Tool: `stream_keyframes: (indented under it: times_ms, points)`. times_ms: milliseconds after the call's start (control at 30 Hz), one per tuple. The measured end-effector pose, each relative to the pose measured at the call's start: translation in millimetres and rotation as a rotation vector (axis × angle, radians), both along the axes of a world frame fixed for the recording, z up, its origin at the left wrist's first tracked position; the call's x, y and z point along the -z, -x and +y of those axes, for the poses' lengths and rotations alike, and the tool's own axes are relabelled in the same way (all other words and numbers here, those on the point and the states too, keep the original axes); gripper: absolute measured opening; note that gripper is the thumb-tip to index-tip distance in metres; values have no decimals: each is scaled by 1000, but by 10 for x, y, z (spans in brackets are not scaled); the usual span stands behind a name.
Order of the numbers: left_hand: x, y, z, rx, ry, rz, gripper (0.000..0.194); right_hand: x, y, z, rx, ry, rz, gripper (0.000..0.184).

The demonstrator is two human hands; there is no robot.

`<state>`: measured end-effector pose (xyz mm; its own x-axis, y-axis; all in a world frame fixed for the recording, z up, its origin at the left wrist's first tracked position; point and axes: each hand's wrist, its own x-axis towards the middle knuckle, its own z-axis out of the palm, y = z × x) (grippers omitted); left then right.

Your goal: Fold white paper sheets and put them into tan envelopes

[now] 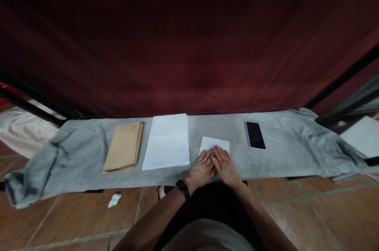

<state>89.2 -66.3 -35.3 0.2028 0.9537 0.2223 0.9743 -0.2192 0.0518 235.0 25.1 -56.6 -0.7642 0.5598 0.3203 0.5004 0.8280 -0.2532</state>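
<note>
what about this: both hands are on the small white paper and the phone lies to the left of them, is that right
Wrong side: the head view shows the phone to their right. The left hand and right hand are on the small white paper, as you say.

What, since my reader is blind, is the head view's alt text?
Left hand and right hand rest on small white paper on grey cloth; a phone lies to the right, white sheets and brown paper to the left.
</note>
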Motion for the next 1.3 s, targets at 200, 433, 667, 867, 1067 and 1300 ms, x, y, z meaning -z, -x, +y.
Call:
stream_keyframes:
  times_ms: [200,433,667,867,1067,1300]
  points:
    - [-9,-11,-5,7,-44,-17,55,44,-31,-30,-7,-57,-15,54]
    - [-51,35,-80,44,-3,-11,64,152,-290,70,30,-166,-14,59]
    - [-91,62,-169,49,55,6,73,159,-523,132,44,-165,-37,60]
    - [-68,67,-179,55,78,14,77,120,-602,163,49,-141,-27,60]
    - [-8,58,-159,55,87,13,74,6,-273,38,16,-66,5,58]
    - [5,65,-160,54,52,-5,76,22,-145,-115,-64,-114,-41,53]
